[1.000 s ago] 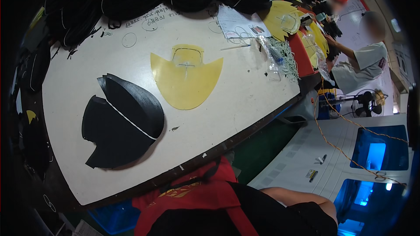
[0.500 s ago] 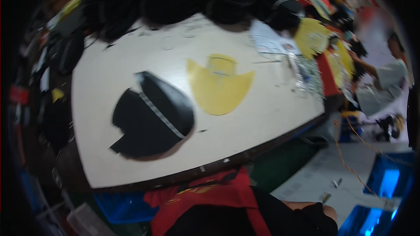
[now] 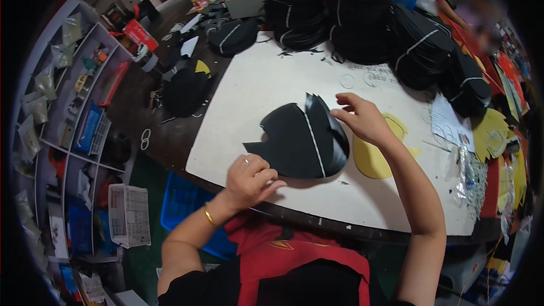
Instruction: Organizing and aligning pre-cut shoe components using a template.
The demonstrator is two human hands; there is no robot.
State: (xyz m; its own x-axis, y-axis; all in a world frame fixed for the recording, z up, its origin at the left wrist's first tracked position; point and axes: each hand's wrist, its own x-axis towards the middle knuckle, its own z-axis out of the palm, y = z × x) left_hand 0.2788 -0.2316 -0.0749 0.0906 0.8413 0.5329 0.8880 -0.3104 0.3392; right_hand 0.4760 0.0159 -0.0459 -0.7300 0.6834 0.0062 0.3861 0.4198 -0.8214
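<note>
A bundle of flat black shaped pieces (image 3: 292,141), crossed by a pale band, lies on the white tabletop (image 3: 232,119). At its near left edge is my left hand (image 3: 249,180), with a gold bracelet on the wrist. Those fingers are curled in and the thumb sticks out to the right; I see nothing in them. My right hand (image 3: 365,118) hovers beside the bundle's far right side, fingers apart and empty. Partly hidden under my right hand and forearm is a yellow flat template (image 3: 371,158).
Tall stacks of banded black pieces (image 3: 362,22) line the table's far side. A printed sheet (image 3: 451,122) and yellow pieces (image 3: 490,139) lie at the right. Shelves (image 3: 85,96) stand to the left, with a white basket (image 3: 129,215) and a blue crate (image 3: 181,198) below. Another person is at the far right.
Both my hands have come into view around the black bundle. The view has swung left, so the table appears farther right and the shelves now show.
</note>
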